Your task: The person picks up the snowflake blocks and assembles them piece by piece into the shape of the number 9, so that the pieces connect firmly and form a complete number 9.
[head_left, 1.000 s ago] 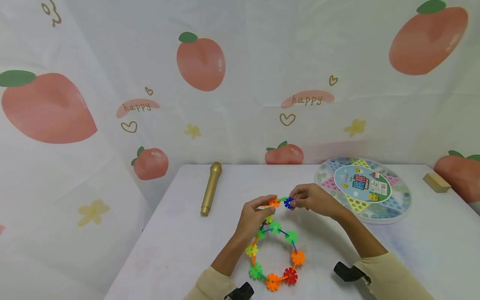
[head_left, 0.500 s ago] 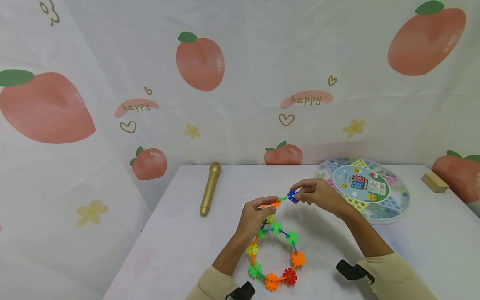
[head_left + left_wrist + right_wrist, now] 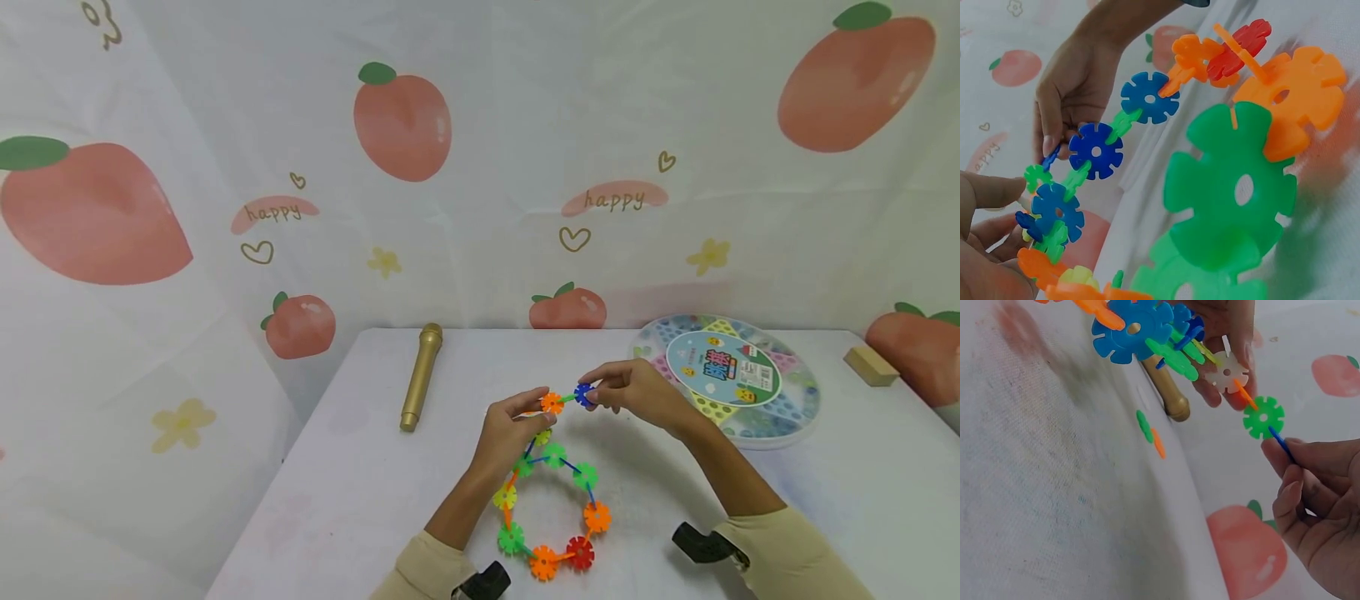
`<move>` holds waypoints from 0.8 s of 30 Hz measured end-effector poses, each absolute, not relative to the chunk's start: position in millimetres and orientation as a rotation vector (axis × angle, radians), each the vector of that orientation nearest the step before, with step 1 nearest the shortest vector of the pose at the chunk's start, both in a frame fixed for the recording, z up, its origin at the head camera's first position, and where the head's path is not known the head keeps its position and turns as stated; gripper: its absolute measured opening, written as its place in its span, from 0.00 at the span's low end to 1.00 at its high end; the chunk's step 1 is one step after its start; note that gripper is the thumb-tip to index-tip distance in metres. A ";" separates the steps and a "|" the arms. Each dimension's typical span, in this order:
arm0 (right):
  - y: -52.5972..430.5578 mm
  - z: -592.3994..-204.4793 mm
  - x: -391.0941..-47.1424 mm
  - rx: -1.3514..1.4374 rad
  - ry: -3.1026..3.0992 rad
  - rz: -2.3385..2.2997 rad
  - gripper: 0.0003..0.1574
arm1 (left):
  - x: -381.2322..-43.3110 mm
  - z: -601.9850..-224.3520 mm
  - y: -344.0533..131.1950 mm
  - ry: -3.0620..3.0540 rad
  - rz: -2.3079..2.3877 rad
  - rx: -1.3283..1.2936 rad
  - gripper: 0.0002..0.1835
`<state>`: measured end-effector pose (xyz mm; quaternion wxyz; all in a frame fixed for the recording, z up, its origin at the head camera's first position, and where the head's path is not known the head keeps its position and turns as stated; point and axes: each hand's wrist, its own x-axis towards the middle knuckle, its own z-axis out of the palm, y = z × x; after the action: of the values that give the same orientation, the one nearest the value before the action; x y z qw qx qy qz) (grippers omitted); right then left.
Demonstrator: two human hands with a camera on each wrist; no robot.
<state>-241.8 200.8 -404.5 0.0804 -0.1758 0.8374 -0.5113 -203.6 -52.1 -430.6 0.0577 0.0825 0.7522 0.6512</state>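
My right hand pinches a blue snowflake disc between thumb and fingers. A green disc links it to an orange disc. At that orange disc, my left hand grips the chain; its fingers also meet a pale disc in the right wrist view. From there the chain runs down past a yellow disc into a ring of slotted discs, among them a red disc and a green disc. Part of the chain is hidden behind my left hand.
A gold microphone-shaped stick lies at the back left of the white table. Behind my right hand is a round board-game box. A small wooden block sits at the far right, with a peach-print cloth behind.
My right hand has lifted slightly up and to the right with the blue disc. The orange disc by my left hand now faces the head camera more fully.
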 end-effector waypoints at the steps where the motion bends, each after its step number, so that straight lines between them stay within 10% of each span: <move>1: 200.8 -404.5 -241.4 -0.533 2.504 -1.530 0.19 | -203.8 -430.8 -52.0 2.269 1.985 0.250 0.23; 24: 198.5 -413.1 -243.7 -0.555 2.464 -1.558 0.20 | -203.9 -431.0 -52.4 2.235 1.980 0.305 0.23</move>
<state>-243.7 198.5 -413.1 0.0869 -0.1865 0.8271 -0.5230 -203.9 -52.4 -431.0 0.0701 0.1014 0.7429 0.6579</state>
